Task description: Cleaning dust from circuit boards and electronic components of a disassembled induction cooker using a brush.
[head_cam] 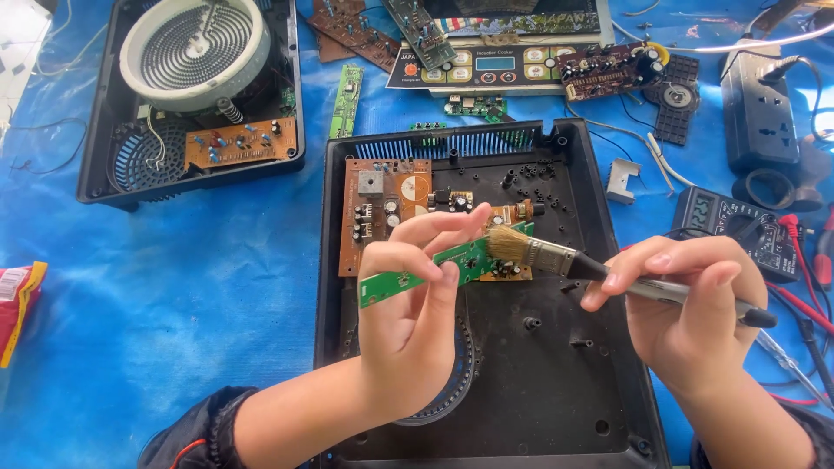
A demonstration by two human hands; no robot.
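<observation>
L hand [408,295] has its grip closed on a narrow green circuit board [434,267], thumb & fingers pinching it near its middle, board tilted, held above the open black cooker casing [556,365] at the tabletop's centre. R hand [686,304] has its grip closed round the dark handle of a small paintbrush [556,258]; bristles touch the board's right end. Inside the casing, top-left corner, sits a brown circuit board [382,208]. Tabletop is covered w/ a blue sheet [174,295]. Top-left corner: a second black casing w/ a round white coil heater [193,48]. Top edge, centre: a control panel [495,68] w/ loose boards beside it. Right edge: a multimeter [738,227] w/ red leads, & a black power strip [760,113] above it. Left edge: a red & yellow packet [17,300].
</observation>
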